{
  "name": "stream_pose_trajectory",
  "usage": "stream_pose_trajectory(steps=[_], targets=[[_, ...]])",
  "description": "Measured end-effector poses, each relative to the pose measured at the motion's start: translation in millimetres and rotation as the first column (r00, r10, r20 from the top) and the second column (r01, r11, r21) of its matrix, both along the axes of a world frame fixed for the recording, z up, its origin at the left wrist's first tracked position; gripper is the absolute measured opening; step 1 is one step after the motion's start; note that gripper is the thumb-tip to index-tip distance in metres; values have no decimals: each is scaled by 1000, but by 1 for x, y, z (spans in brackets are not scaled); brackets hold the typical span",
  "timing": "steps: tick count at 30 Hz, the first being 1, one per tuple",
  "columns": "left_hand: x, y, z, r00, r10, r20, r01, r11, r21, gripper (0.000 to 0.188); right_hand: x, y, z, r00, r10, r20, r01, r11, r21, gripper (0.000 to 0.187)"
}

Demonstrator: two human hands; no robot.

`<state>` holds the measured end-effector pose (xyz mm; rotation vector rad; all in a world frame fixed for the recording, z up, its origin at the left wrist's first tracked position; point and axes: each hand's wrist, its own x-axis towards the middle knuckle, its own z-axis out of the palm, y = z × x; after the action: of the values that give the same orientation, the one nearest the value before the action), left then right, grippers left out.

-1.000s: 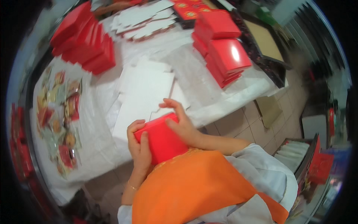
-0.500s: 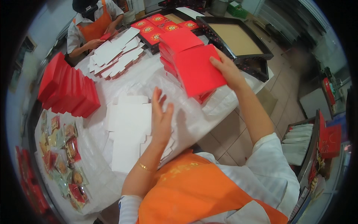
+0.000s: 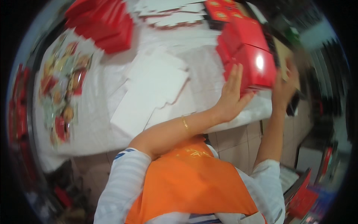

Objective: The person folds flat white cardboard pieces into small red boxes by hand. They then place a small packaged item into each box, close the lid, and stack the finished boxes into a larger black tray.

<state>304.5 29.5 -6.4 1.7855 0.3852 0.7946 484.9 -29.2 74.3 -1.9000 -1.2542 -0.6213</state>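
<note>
A stack of closed red boxes [image 3: 255, 61] stands at the right of the cloth-covered table. My left hand [image 3: 231, 97] is flat against the near left side of the stack, its fingers stretched out and holding nothing. By the right side of the same stack is my right hand [image 3: 284, 84], its fingers raised and apart, somewhat blurred. Whether the right palm touches the boxes I cannot tell. White unfolded box blanks [image 3: 153, 86] lie in the middle of the table, left of my left hand.
A leaning row of red boxes [image 3: 104, 28] stands at the far left. Wrapped pastries [image 3: 61, 93] are spread along the left edge. More white blanks [image 3: 173, 11] are piled at the back. A dark tray of red printed boxes [image 3: 223, 11] is at the far right.
My right hand has let go of the red box, which now rests on the stack. My left hand has moved right to the stack. The view has shifted, and the co-worker is out of it.
</note>
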Motion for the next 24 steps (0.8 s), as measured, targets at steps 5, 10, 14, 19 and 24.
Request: stream_pose_trajectory(steps=[5, 10, 14, 19, 24], targets=[[-141, 16, -36, 988, 113, -101, -93, 977, 192, 72, -120, -2, -71, 788, 534, -307, -587, 802, -112, 40], [-279, 26, -60, 639, 686, -346, -389, 677, 625, 62, -187, 54, -108, 606, 698, -382, -795, 511, -328, 62], [-336, 34, -78, 455, 762, -460, -606, 644, 466, 51, -224, 87, -121, 494, 775, -395, -826, 277, -490, 76], [-349, 37, -76, 514, 726, -457, -741, 644, 191, 32, -252, 104, -130, 484, 816, -317, -753, 203, -626, 81], [-353, 36, -81, 618, 682, -390, -781, 586, -214, 25, -253, 114, -123, 428, 851, -304, -742, 139, -656, 80]])
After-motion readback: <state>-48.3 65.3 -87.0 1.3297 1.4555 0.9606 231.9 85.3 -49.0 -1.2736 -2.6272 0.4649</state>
